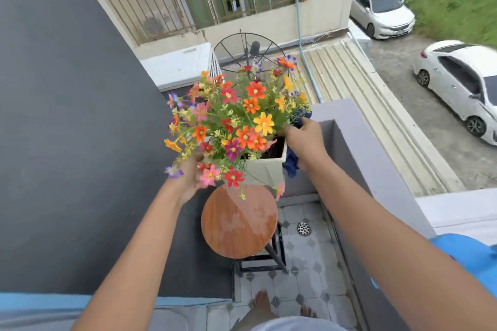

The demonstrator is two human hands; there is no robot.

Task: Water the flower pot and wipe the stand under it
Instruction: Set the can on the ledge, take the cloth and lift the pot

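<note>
A square cream flower pot point(266, 169) full of orange, red, pink and yellow flowers is held in the air above a round wooden stool point(239, 222). My left hand point(192, 173) grips the pot's left side, partly hidden by blossoms. On the right rim, my right hand point(304, 140) clasps the pot together with a dark blue cloth point(291, 164) that hangs down beside it. The stool's top looks wet, with pale damp patches across it.
A dark grey wall point(67, 129) runs along the left. A grey balcony parapet point(357, 148) stands close on the right. The tiled floor has a round drain point(304, 228). My bare feet point(265, 302) are near the stool's black legs. Beyond lie a roof and parked cars.
</note>
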